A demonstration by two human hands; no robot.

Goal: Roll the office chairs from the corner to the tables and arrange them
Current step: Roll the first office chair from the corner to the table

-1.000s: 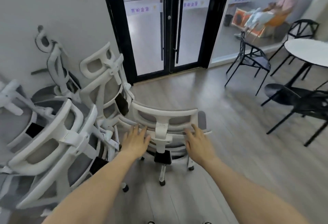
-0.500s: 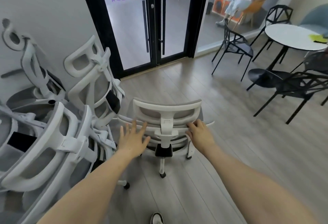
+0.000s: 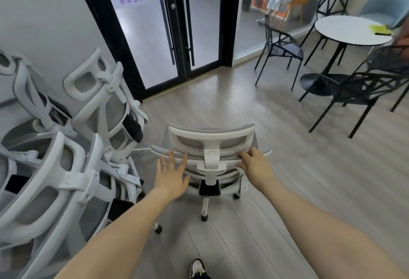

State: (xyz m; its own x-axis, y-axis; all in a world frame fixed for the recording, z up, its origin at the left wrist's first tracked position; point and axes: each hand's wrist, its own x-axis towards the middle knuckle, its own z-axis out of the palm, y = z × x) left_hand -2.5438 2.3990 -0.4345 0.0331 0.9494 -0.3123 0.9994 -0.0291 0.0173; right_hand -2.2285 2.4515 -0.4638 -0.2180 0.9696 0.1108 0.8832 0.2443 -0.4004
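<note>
A white office chair [image 3: 211,143] with grey mesh stands on the wood floor straight ahead, its back toward me. My right hand [image 3: 255,164] has its fingers curled over the right side of the backrest's top edge. With fingers spread, my left hand [image 3: 171,173] lies flat against the left side of the backrest. Several more white office chairs [image 3: 66,168] are packed together in the corner at the left, against the wall.
A black-framed glass double door [image 3: 177,24] lies ahead. At the right a round white table [image 3: 352,30] stands among black wire-frame chairs [image 3: 281,49], with a light blue armchair [image 3: 382,4] behind it. A person sits beyond the glass. My shoe [image 3: 198,267] shows at the bottom.
The chair has rolled forward and to the right, away from the stacked chairs. My right hand has closed over the backrest edge, and the view has turned toward the round table.
</note>
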